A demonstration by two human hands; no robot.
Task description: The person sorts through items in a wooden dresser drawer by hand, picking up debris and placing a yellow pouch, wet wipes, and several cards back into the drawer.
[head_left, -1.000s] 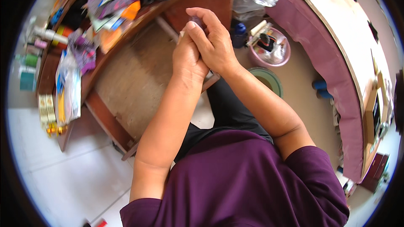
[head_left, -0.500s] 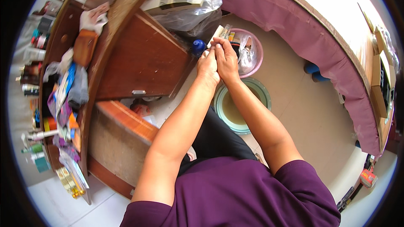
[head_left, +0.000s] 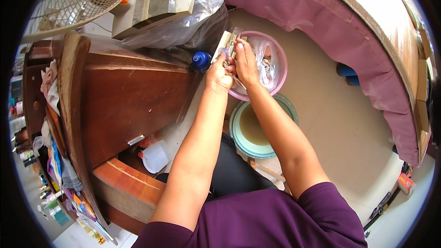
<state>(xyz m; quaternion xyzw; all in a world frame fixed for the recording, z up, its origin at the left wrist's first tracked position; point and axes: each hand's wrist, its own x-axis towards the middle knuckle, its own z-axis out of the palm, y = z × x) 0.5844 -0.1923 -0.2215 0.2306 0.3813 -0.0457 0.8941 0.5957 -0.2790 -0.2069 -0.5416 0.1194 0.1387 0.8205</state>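
A stretch of tan floor (head_left: 340, 138) lies between the basins and the mauve cloth (head_left: 330, 50) that hangs from the edge of the counter (head_left: 367, 9). On the left, the brown cabinet (head_left: 133, 105) comes near the left hand, its far corner beside a blue bottle (head_left: 201, 61), and the wooden drawer (head_left: 133, 179) juts out toward the left forearm. The pink basin (head_left: 283, 64) stands just beyond the green basin (head_left: 257, 153), which holds murky water (head_left: 252, 126).

Both arms reach forward, almost straight, with the hands close together in front of the pink basin's left side. The left hand (head_left: 219, 77) is palm up, thumb forward; at this size it is hard to be sure, but its grip seems curled around a small clear thing (head_left: 223, 51) by the thumb tip. The right hand (head_left: 248, 66) has its fingers straightened and side by side, the grip unclosed.

A red package (head_left: 405, 183) at the lower right bears yellowish lettering.
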